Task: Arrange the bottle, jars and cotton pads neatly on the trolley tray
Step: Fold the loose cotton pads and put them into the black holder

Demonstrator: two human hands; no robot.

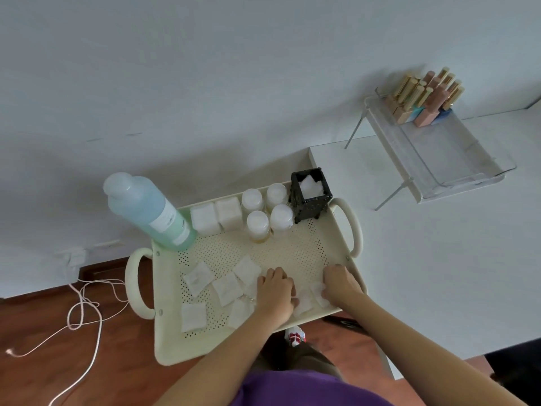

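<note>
Cotton pads (304, 300) under both hands, tray (175, 347)

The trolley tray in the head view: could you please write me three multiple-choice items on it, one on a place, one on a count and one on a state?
1. Where on the trolley tray does the big blue-green bottle stand?
A. far left corner
B. near right corner
C. centre

2. How many white-lidded jars are grouped beside the black holder?
A. two
B. four
C. six

3. What state are the loose cotton pads in?
A. one neat stack
B. scattered flat over the tray's near half
C. all inside the black holder

Answers: 1 A, the bottle rises at the far left corner by the handle. 2 B, four lids form a square. 3 B, pads lie singly across the perforated floor, with the left hand and right hand resting on some.
</note>
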